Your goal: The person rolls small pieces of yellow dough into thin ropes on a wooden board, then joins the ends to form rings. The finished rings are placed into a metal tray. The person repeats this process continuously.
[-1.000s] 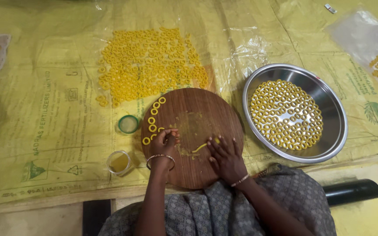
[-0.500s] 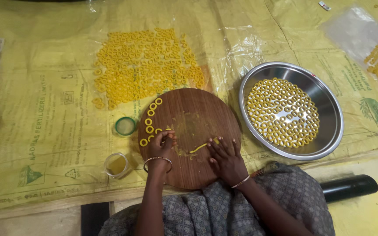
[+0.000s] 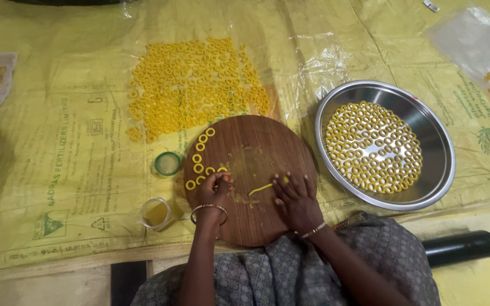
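Note:
A round wooden board [image 3: 256, 147] lies in front of me. Along its left edge runs a curved row of small yellow dough rings [image 3: 198, 158]. My left hand [image 3: 214, 190], with a bangle on the wrist, has its fingertips pinched on a bit of yellow dough beside the lowest rings. My right hand [image 3: 296, 198] lies flat on the board, fingers spread, pressing the end of a thin yellow dough strand [image 3: 261, 188].
A steel plate [image 3: 432, 141] holding several yellow rings sits to the right. Many more rings [image 3: 194, 85] are spread on the yellow plastic sheet [image 3: 58, 170] behind the board. A green-rimmed lid [image 3: 168, 163] and a small glass cup [image 3: 156, 213] stand left of the board.
My hands stay at the board's near edge. The left hand has closed its fingers over the dough near the ring row. The view has shifted slightly.

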